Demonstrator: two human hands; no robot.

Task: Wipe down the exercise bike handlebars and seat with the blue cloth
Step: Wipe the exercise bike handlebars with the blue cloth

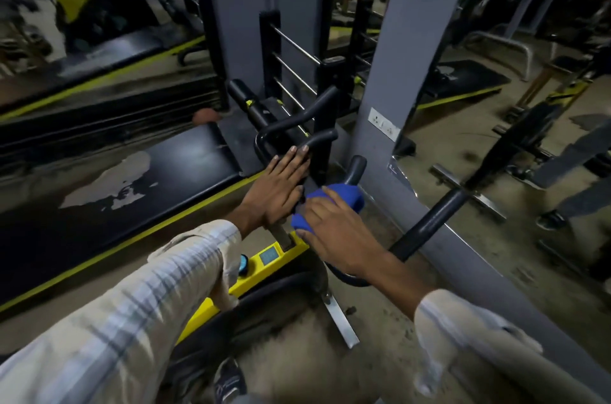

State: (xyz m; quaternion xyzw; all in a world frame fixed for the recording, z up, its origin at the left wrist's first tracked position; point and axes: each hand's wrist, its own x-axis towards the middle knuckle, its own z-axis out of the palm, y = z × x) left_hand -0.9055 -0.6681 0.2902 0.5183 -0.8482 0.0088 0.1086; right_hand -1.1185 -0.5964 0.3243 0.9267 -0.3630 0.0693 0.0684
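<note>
The exercise bike's black handlebars curve up in the middle of the head view, above a yellow frame with a small display. My left hand lies flat with fingers spread on the centre of the handlebars, holding nothing. My right hand presses the blue cloth onto the right handlebar, whose grip end sticks up just beyond the cloth. The dark seat shows partly below the frame, between my sleeves.
A grey pillar with a wall socket stands close on the right. A black ladder-like rack rises behind the handlebars. A worn black bench with yellow edging lies to the left. Mirrors reflect other gym machines.
</note>
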